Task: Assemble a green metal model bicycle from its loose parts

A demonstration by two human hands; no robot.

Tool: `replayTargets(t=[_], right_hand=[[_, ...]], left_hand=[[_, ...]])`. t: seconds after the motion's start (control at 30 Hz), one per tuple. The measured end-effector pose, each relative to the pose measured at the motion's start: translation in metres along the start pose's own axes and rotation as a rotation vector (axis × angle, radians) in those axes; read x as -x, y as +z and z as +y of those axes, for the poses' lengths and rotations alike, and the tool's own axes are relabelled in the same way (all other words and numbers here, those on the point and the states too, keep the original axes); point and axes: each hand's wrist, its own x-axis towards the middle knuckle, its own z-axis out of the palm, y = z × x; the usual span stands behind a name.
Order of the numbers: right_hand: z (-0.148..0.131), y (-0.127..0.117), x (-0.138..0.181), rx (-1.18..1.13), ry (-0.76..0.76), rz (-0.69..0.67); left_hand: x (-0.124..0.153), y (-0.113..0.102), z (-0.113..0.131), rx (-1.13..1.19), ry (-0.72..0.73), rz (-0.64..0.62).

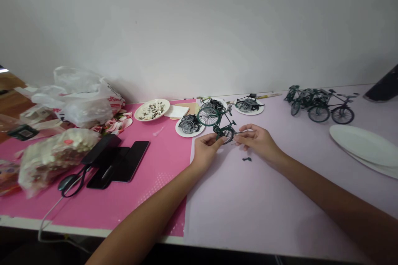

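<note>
A dark green miniature bicycle (217,130) is held tilted above the table, one wheel raised to the upper left. My left hand (205,149) pinches it by the lower wheel, between thumb and fingers. Close to that same wheel, on its right side, my right hand (257,141) has thumb and fingertips pressed together; what sits between them is too small to make out. A small dark piece (246,159) lies on the pale table covering below the right hand.
Behind the hands stand a plate of wheels (186,134), another plate of dark parts (248,112) and a bowl of small pieces (152,109). Finished-looking miniature bicycles (319,114) stand back right, near white plates (367,145). Phones (132,161) and plastic bags (83,99) occupy the left.
</note>
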Motion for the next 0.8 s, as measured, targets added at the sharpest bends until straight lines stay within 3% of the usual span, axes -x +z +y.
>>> replayTargets(t=[0.8], right_hand=[[-0.0003, 0.0025, 0.0024, -0.079, 0.039, -0.038]], left_hand=[[-0.0007, -0.0006, -0.0032, 0.039, 0.01, -0.029]])
